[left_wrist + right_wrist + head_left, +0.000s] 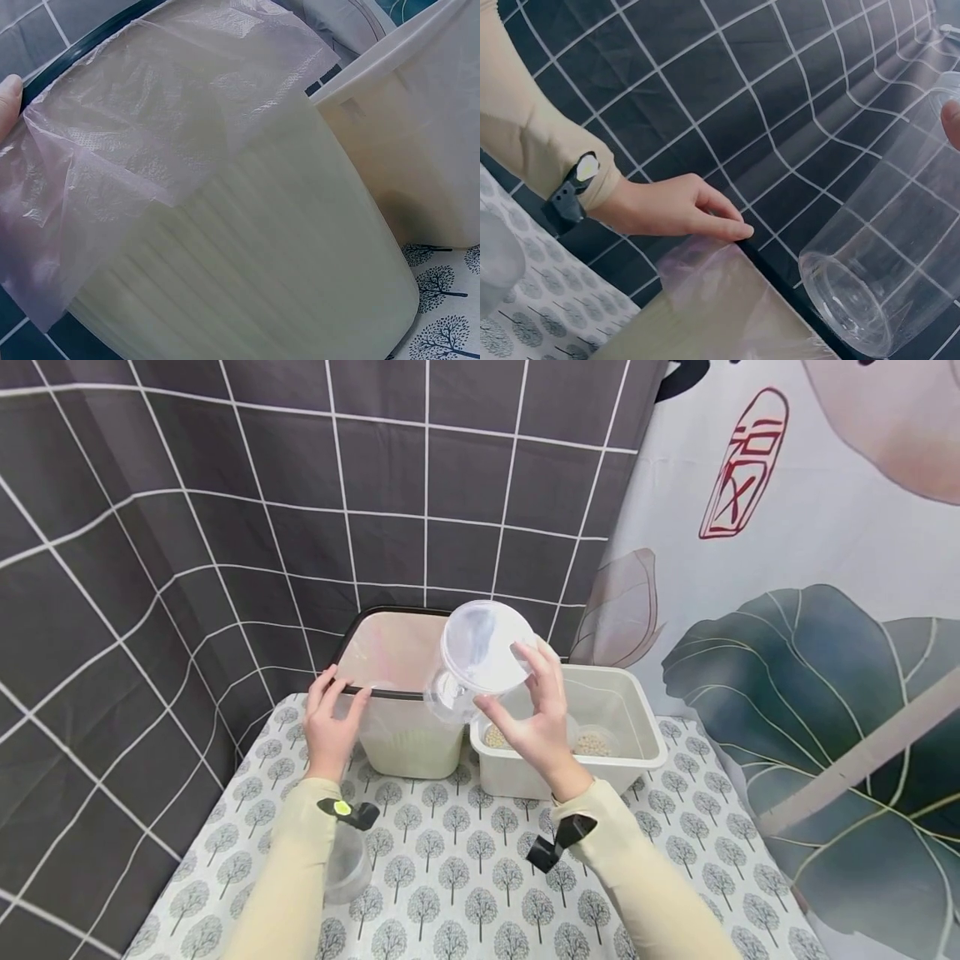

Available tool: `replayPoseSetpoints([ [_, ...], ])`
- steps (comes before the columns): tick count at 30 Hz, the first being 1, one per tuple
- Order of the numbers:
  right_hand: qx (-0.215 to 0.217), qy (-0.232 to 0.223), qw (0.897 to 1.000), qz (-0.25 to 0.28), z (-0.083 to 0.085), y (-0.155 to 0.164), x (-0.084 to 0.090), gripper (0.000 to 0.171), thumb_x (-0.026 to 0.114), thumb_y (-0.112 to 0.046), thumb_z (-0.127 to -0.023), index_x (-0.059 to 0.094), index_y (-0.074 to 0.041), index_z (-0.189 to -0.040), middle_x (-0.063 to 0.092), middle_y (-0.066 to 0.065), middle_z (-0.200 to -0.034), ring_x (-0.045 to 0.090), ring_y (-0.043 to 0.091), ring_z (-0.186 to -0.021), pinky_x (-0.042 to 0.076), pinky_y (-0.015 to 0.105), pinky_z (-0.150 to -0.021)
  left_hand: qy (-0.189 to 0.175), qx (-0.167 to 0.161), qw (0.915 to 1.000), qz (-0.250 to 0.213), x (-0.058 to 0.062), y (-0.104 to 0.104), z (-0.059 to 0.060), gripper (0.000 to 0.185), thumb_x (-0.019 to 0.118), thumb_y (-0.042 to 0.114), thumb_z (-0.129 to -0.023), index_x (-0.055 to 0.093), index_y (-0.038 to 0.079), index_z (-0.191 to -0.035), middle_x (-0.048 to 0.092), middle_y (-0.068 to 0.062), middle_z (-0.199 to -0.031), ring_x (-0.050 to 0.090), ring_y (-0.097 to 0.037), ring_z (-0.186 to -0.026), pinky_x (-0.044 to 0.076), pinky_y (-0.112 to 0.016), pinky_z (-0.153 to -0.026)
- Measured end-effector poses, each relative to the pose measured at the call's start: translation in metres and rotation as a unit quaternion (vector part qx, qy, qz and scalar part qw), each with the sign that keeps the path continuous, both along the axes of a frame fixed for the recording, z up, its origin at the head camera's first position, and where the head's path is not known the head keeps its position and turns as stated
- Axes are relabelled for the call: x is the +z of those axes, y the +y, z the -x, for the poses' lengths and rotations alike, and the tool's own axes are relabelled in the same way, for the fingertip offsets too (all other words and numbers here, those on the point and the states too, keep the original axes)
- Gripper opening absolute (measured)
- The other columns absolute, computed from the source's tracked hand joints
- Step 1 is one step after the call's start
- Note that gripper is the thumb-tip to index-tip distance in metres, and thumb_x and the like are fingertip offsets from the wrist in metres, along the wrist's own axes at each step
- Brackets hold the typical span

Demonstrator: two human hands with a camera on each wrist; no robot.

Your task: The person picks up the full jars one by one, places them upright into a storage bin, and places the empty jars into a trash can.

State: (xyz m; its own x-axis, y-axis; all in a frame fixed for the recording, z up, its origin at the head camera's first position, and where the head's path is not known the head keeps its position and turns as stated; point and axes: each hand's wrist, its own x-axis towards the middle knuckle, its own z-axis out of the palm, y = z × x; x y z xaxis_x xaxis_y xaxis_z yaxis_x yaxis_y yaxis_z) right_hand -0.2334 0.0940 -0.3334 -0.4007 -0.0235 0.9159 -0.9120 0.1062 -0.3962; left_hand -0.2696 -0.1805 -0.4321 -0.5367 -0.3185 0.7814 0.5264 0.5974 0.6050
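Observation:
My right hand [536, 706] grips a clear plastic jar [480, 647] near one end, holding it tilted above the front right part of a trash bin [408, 752]. In the right wrist view, the other end of the jar [847, 304] overlaps the bin's dark rim. My left hand [330, 718] touches that rim at the bin's front left corner, fingers spread and thumb apart. A thin translucent bag [172, 97] lines the bin and folds down over its outside.
Right of the bin stands a white rectangular tub [648, 752] with pale round beans [592, 743] in clear containers inside. Another clear container [348, 868] sits on the tree-print tablecloth [453, 868] by the left wrist. Dark gridded fabric [382, 468] hangs behind and to the left.

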Motion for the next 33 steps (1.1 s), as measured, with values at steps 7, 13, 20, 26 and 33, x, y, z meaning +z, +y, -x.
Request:
replayPoseSetpoints([
  [7, 0.007, -0.005, 1.000, 0.020, 0.012, -0.008, 0.007, 0.065, 0.078, -0.016, -0.075, 0.045, 0.007, -0.126, 0.038, 0.016, -0.134, 0.042, 0.034, -0.119, 0.046, 0.042, -0.093, 0.001, -0.003, 1.0000, 0.004, 0.000, -0.002, 0.000, 0.027, 0.075, 0.016, -0.079, 0.067, 0.000, -0.100, 0.053, -0.015, -0.127, 0.042, -0.025, -0.126, 0.032, -0.033, -0.106],
  [13, 0.009, -0.011, 0.999, 0.032, 0.020, -0.015, 0.007, 0.069, 0.078, 0.009, -0.065, 0.046, 0.007, -0.126, 0.038, 0.017, -0.134, 0.041, 0.032, -0.120, 0.045, 0.043, -0.094, 0.003, -0.002, 1.0000, 0.003, 0.000, -0.001, 0.001, 0.027, 0.075, 0.016, -0.079, 0.068, 0.001, -0.100, 0.053, -0.015, -0.127, 0.043, -0.024, -0.126, 0.033, -0.034, -0.105],
  [20, -0.018, -0.018, 0.999, 0.042, 0.020, -0.026, 0.015, 0.066, 0.076, 0.018, -0.062, 0.045, 0.014, -0.121, 0.038, 0.029, -0.128, 0.043, 0.028, -0.118, 0.048, 0.048, -0.087, 0.000, 0.002, 1.0000, 0.000, -0.002, 0.000, 0.001, 0.027, 0.076, 0.016, -0.078, 0.068, 0.001, -0.099, 0.053, -0.013, -0.128, 0.044, -0.029, -0.124, 0.034, -0.034, -0.104],
  [26, -0.029, -0.027, 0.998, 0.048, 0.019, -0.033, 0.024, 0.062, 0.075, 0.016, -0.065, 0.044, 0.017, -0.119, 0.037, 0.036, -0.124, 0.044, 0.027, -0.116, 0.048, 0.051, -0.085, -0.017, 0.006, 0.9998, 0.000, -0.002, -0.001, 0.000, 0.027, 0.074, 0.019, -0.080, 0.068, 0.003, -0.101, 0.052, -0.010, -0.130, 0.044, -0.027, -0.124, 0.034, -0.034, -0.105],
  [33, -0.029, -0.045, 0.998, 0.045, 0.024, -0.036, 0.018, 0.062, 0.074, 0.017, -0.066, 0.042, 0.017, -0.118, 0.035, 0.035, -0.124, 0.044, 0.025, -0.116, 0.048, 0.050, -0.086, -0.005, 0.007, 1.0000, -0.001, -0.001, -0.001, 0.001, 0.027, 0.077, 0.016, -0.077, 0.068, 0.003, -0.099, 0.054, -0.011, -0.128, 0.044, -0.025, -0.125, 0.034, -0.036, -0.104],
])
